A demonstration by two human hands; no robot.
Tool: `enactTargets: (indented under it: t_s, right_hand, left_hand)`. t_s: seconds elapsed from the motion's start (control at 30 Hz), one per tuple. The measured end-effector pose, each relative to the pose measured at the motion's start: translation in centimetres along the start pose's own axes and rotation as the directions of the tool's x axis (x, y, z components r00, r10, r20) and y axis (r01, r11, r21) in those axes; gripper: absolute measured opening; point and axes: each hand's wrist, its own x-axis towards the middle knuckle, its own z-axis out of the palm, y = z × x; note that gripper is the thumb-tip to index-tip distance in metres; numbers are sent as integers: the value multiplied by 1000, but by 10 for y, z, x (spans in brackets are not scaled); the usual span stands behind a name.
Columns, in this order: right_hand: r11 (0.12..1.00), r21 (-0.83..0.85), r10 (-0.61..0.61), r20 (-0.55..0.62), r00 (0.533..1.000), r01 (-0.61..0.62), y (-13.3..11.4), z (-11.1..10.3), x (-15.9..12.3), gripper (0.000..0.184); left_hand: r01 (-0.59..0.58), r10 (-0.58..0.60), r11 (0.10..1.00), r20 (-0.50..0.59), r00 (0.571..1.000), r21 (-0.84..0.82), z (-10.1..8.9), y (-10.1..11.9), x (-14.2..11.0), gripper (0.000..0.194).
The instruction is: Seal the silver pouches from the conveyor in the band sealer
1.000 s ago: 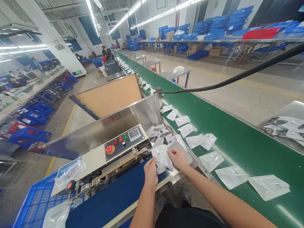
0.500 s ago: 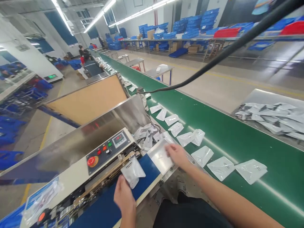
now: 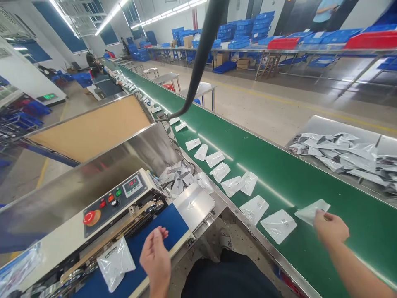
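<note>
Plastic pouch (image 3: pixel 115 264), a light, soft, slippery film, lying flat on the sealer's blue belt (image 3: pixel 163 231) and best taken by an edge. My left hand (image 3: pixel 155 260) hangs just beside it, fingers loosely open and holding nothing. My right hand (image 3: pixel 329 228), arm stretched out, pinches a second pouch (image 3: pixel 310 211) by its corner over the green conveyor (image 3: pixel 366 231), near pouches (image 3: pixel 254 209) laid along it, with a steel tray (image 3: pixel 319 124) beyond.

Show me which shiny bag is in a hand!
The silvery clear pouch pinched in the right hand, over the green conveyor belt; the other pouches just lie there, untouched.
</note>
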Motion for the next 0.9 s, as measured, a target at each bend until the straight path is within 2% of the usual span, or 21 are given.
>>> enactTargets:
  t_s: [0.07,0.1,0.13,0.17,0.2,0.23,0.27,0.3,0.33,0.37,0.43,0.5,0.57,0.6,0.7,0.77,0.9]
  right_hand:
    - [992,127,-33,58,998,26,-32,1,-35,50]
    - [972,218,-108,100,989,85,-50,3,-60,51]
    - [935,312,-223,143,964,170,-69,4,-90,52]
    - [877,409,-359,211,909,251,-89,6,-123,54]
    - [805,499,-500,281,820,320,-109,8,-157,55]
    - [723,582,-636,353,686,372,-128,10,-193,52]
    - [631,670,-750,401,526,391,-145,11,-226,46]
    - [564,734,-815,421,398,378,-161,12,-257,41]
    - [513,784,-854,426,298,349,-176,13,-284,37]
    - [480,823,-876,429,222,303,-188,14,-306,33]
    - [467,862,-884,448,131,200,-207,20,-337,31]
    - [492,863,-870,488,68,115,-219,30,-355,34]
    - [551,833,-835,549,47,45,-228,45,-368,36]
    - [590,807,-806,589,65,8,-231,53,-374,41]
    - [715,688,-660,722,207,-122,-239,77,-385,64]
    - [756,625,-562,772,297,-193,-244,89,-387,59]
    - [781,582,-486,794,365,-227,-254,99,-388,42]
  left_hand:
    - [-38,24,997,199,980,68,24,10,-15,50]
    - [-66,28,993,335,942,100,36,15,-24,49]
    - [-100,33,988,468,883,119,47,19,-33,47]
    - [-125,36,985,567,823,118,58,22,-41,46]
    - [-132,37,986,630,776,104,67,25,-47,46]
    - [-129,39,988,669,742,86,74,26,-51,49]
    - [-123,41,990,686,727,71,78,27,-52,51]
    - [-118,40,991,680,732,68,79,26,-51,53]
    - [-114,37,991,653,757,76,77,26,-47,54]
    - [-111,32,989,607,794,93,72,24,-41,54]
    - [-104,28,986,480,877,133,59,21,-26,53]
    - [-105,39,982,378,925,156,43,17,-10,51]
    - [-132,64,976,355,933,171,31,11,4,47]
    - [-136,64,974,350,935,184,27,7,11,45]
    - [-21,-34,978,256,966,208,25,-7,29,44]
    - [108,-138,982,198,970,157,29,-15,40,47]
    - [296,-281,955,235,931,-30,40,-27,55,52]
